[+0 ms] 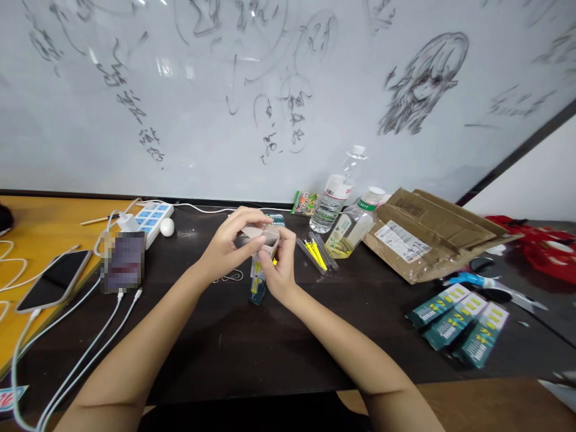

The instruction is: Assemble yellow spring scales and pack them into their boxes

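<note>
A: While both hands pinch that small box (261, 240) above the bench (225, 336), left hand (229, 243) at the flap, right hand (279, 270) underneath, does it crush?

B: I'd say light thin card, so grip the edges

A large white scribbled-on whiteboard (288, 90) fills the wall. Below it stand a dark matte tabletop (225, 342) and an adjoining orange wooden desk (40, 228).

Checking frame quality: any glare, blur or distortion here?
Head view: glare patches on the whiteboard; the table edges bow, wide-angle; a blurred-out block hides something left of the hands; left hand, right hand and small box reasonably sharp.
</note>
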